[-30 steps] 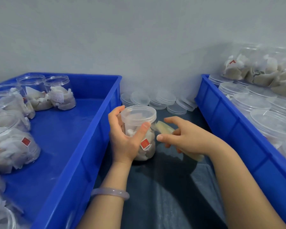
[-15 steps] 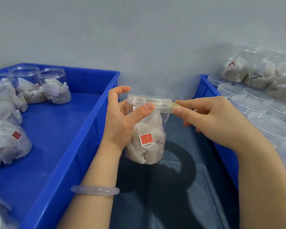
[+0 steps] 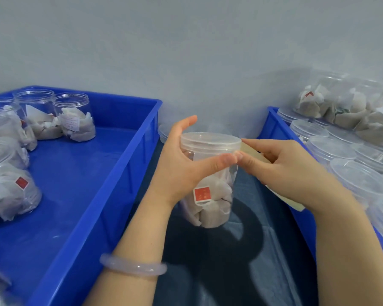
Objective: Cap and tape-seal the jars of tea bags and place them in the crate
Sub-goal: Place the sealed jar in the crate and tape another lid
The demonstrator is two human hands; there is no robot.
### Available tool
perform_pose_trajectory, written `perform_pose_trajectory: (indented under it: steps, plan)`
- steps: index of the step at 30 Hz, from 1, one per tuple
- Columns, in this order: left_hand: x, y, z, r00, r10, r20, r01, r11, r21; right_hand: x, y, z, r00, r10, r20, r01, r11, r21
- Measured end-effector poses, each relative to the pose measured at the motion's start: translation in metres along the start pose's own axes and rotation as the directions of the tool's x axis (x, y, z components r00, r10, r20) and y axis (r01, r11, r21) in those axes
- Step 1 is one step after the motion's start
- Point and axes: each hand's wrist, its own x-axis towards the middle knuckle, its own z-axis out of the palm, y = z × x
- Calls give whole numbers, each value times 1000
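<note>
A clear plastic jar (image 3: 212, 195) of tea bags with a red tag carries a clear lid (image 3: 210, 141). My left hand (image 3: 181, 166) grips the jar from the left and holds it in the air, thumb across its front just under the lid. My right hand (image 3: 281, 171) holds a yellowish roll of tape (image 3: 252, 152) against the lid's right edge, thumb tip beside my left thumb. The blue crate (image 3: 119, 173) at the left holds several jars of tea bags (image 3: 75, 120).
A second blue crate (image 3: 274, 127) at the right is filled with capped clear jars (image 3: 341, 155), with more tea-bag jars (image 3: 345, 107) stacked behind. Loose lids (image 3: 164, 133) lie by the wall. A dark cloth (image 3: 230, 261) covers the surface between the crates.
The jar went from standing on the dark cloth to being held up in the air. My right hand has brought the tape to the lid's edge and moved closer to my left thumb.
</note>
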Motion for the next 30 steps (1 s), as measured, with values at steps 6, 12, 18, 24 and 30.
perform_pose_trajectory:
  steps: [6,12,18,24,30]
  plan:
    - [0,-8,-14,992,-123,39,127,981,-144,-4,2,-1,979,33,200,-53,994,92]
    - [-1,-7,-17,958,-172,231,227,944,-239,-11,8,-18,987,62,145,-79,991,112]
    - [-2,3,-13,910,-87,405,266,872,-411,-13,6,-20,982,43,184,-77,980,183]
    - [-3,10,-11,874,14,485,217,883,-416,-12,12,-20,936,-5,351,-116,939,324]
    - [0,9,-4,980,-78,181,115,972,-203,-8,15,-12,975,-12,221,-65,939,337]
